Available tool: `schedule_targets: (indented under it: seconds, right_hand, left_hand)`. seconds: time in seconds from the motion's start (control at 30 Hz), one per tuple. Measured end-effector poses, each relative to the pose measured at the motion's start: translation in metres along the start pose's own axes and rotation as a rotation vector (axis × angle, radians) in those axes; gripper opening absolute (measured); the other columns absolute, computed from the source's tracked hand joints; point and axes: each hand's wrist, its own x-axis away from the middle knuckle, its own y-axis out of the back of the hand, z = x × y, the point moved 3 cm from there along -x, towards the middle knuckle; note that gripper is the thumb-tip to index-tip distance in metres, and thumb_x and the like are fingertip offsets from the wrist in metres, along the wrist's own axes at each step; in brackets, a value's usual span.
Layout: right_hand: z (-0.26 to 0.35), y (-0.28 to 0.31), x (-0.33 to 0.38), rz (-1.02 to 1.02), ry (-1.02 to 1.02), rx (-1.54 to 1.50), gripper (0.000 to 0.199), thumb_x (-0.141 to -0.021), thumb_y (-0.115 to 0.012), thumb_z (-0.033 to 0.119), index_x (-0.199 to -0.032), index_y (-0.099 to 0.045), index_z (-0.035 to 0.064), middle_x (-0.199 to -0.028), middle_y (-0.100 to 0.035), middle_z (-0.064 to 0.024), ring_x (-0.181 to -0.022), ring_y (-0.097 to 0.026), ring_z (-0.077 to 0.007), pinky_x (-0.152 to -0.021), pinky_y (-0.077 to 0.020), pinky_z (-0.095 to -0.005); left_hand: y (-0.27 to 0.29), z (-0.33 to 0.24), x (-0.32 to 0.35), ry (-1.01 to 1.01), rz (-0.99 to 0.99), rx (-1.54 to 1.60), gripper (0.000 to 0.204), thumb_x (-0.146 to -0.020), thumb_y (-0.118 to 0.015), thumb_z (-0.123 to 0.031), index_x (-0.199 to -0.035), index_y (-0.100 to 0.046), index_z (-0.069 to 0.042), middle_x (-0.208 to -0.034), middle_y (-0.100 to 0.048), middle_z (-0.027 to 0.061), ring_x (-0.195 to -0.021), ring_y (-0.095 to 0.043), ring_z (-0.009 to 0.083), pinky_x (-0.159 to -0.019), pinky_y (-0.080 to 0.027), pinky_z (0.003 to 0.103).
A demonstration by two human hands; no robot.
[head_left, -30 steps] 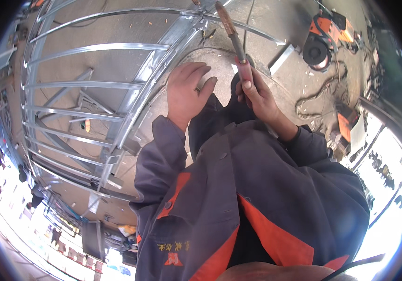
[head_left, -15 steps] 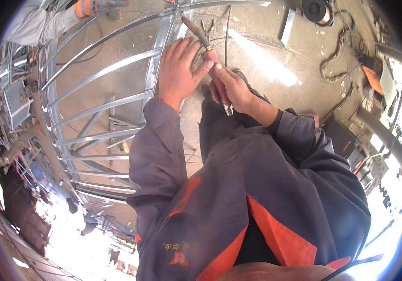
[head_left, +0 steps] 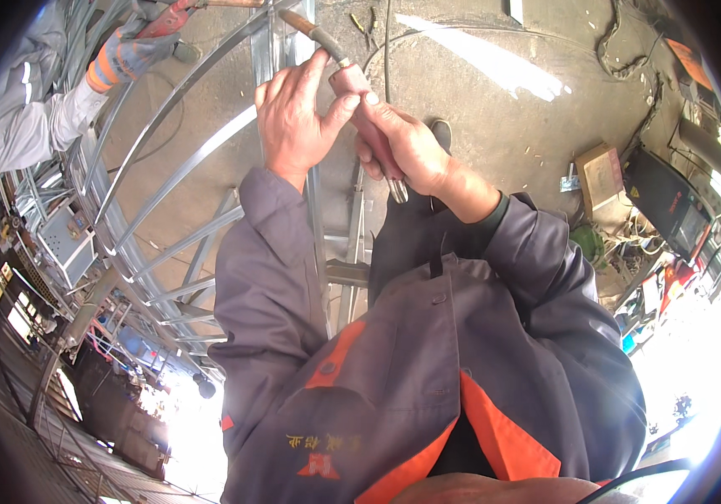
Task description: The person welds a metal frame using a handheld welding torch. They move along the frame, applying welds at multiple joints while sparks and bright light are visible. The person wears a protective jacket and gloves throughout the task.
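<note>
Our hands had shifted lower in view: right hand [head_left: 407,151] clamped the red-handled welding torch [head_left: 360,101], left hand [head_left: 293,122] pinching its neck, steadying it above the curved steel frame [head_left: 184,168].

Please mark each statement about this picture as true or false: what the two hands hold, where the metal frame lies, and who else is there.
1. Both hands, the left hand and the right hand, hold the welding torch. True.
2. The torch handle is blue. False: it is reddish.
3. A curved metal frame lies on the concrete floor below. True.
4. Nobody else is in view. False: another person in grey work clothes is at the upper left.
5. A cardboard box lies at the right. True.
</note>
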Motion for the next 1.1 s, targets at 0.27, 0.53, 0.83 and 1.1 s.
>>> schedule_targets:
  seconds: [0.27,0.53,0.83,1.1]
  right_hand:
    - [-0.001,0.008,-0.011,0.086,-0.018,-0.079,0.069,-0.108,-0.048,0.069,-0.135,-0.058,0.006,-0.083,-0.058,-0.0049,-0.064,-0.056,-0.0153,-0.055,-0.044,-0.0295]
    - [-0.004,0.01,-0.014,0.112,-0.021,-0.141,0.067,-0.107,-0.051,0.069,-0.125,-0.059,0.0061,-0.082,-0.058,-0.0053,-0.06,-0.054,-0.014,-0.052,-0.0417,-0.0272]
    - [-0.006,0.012,-0.019,0.122,0.004,-0.128,0.071,-0.106,-0.048,0.072,-0.125,-0.059,0.0052,-0.08,-0.058,-0.0052,-0.057,-0.055,-0.0126,-0.047,-0.0397,-0.026]
    - [-0.006,0.011,-0.014,0.142,-0.008,-0.153,0.07,-0.109,-0.044,0.069,-0.134,-0.057,0.0053,-0.08,-0.057,-0.0045,-0.057,-0.054,-0.0117,-0.046,-0.0386,-0.0254]
  left_hand:
    - [-0.006,0.006,0.002,0.061,0.081,-0.04,0.079,-0.094,-0.067,-0.068,-0.146,-0.063,-0.009,-0.117,-0.074,0.0063,-0.112,-0.065,0.0271,-0.099,-0.042,0.044]
    - [-0.004,0.004,0.001,0.048,0.07,-0.043,0.081,-0.094,-0.066,-0.07,-0.145,-0.063,-0.006,-0.115,-0.076,0.0039,-0.11,-0.066,0.0268,-0.097,-0.042,0.044]
    - [-0.005,0.005,0.0,0.04,0.074,-0.057,0.082,-0.094,-0.064,-0.073,-0.144,-0.064,-0.008,-0.116,-0.076,0.0018,-0.11,-0.065,0.0268,-0.099,-0.04,0.044]
    - [-0.003,0.004,0.0,0.025,0.163,-0.095,0.083,-0.099,-0.061,-0.069,-0.149,-0.059,-0.004,-0.123,-0.076,0.0041,-0.117,-0.064,0.0258,-0.101,-0.039,0.044]
